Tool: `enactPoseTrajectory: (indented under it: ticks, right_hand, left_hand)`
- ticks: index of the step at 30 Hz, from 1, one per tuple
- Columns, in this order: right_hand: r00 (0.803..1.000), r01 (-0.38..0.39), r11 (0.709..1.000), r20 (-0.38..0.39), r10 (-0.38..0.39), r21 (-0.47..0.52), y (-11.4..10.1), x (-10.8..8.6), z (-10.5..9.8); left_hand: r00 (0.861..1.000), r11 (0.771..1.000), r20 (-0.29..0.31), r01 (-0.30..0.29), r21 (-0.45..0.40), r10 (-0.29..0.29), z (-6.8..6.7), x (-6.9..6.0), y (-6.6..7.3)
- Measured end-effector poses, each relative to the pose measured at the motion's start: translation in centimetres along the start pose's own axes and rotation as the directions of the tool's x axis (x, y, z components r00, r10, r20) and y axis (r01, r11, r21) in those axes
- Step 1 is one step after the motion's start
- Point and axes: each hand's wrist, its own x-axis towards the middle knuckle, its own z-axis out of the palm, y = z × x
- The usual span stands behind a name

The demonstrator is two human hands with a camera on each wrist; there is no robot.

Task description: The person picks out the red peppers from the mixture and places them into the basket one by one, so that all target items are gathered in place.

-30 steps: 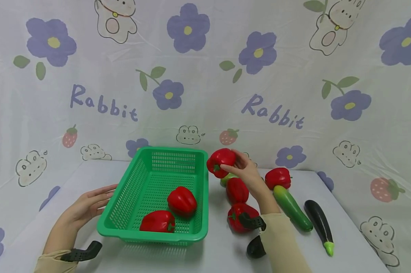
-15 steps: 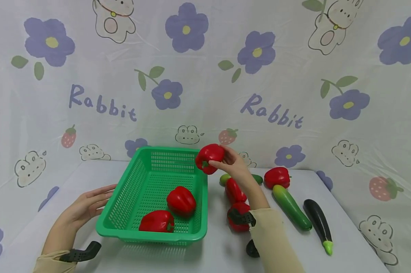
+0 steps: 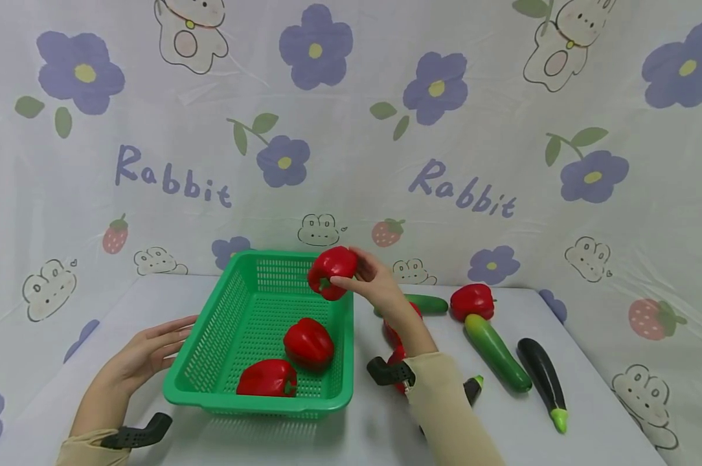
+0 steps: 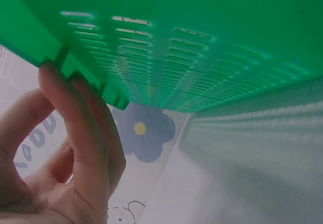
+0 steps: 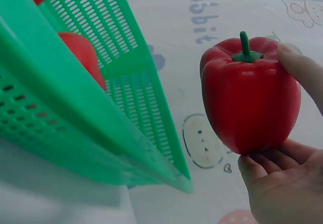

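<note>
My right hand (image 3: 380, 281) grips a red bell pepper (image 3: 331, 272) between thumb and fingers, above the right rim of the green basket (image 3: 258, 404). The right wrist view shows this bell pepper (image 5: 250, 98) with its green stem up, beside the basket's outer wall. Two more red bell peppers lie inside the basket: one near the front (image 3: 266, 377), the other toward the right side (image 3: 309, 344). At the basket's left side is my left hand (image 3: 144, 356), its fingers extended. In the left wrist view its fingertips (image 4: 53, 75) touch the rim from outside.
Right of the basket lie a cucumber (image 3: 427, 303), another red bell pepper (image 3: 472, 302), a second cucumber (image 3: 498, 353) and a long eggplant (image 3: 542, 378). My right forearm partly covers more red peppers (image 3: 392, 333) and another eggplant (image 3: 473, 388). A patterned cloth hangs behind.
My right hand has carried the red bell pepper leftward, from just outside the basket's right side to over its rim. The left hand has stayed in place.
</note>
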Motion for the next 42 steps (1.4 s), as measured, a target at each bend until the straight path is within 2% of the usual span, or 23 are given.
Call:
enactPoseTrajectory:
  ticks: [8, 16, 23, 30, 42]
  right_hand:
    - [0.997, 0.049, 0.998, 0.062, -0.051, 0.03, 0.0, 0.2, 1.6]
    - [0.994, 0.033, 0.999, 0.102, -0.035, 0.021, -0.1, 0.3, 3.4]
    - [0.989, 0.013, 1.0, 0.146, -0.014, 0.008, -0.2, 0.3, 4.9]
    - [0.986, -0.017, 0.999, 0.165, 0.022, -0.034, -0.7, 0.3, 6.0]
    - [0.976, -0.022, 0.991, 0.212, 0.051, -0.134, -1.0, 0.6, 8.1]
  left_hand:
    - [1.0, 1.0, 0.024, -0.019, -0.003, 0.019, 0.0, 0.1, -0.1]
    - [1.0, 1.0, 0.008, -0.014, -0.003, 0.014, -0.1, 0.0, -0.1]
    - [1.0, 1.0, 0.016, -0.018, -0.004, 0.018, -0.2, 0.1, -0.2]
    - [0.999, 0.999, 0.034, -0.025, -0.028, 0.026, -0.2, 0.1, -0.3]
    - [0.997, 0.997, 0.063, -0.037, -0.071, 0.041, -0.2, 0.0, -0.3]
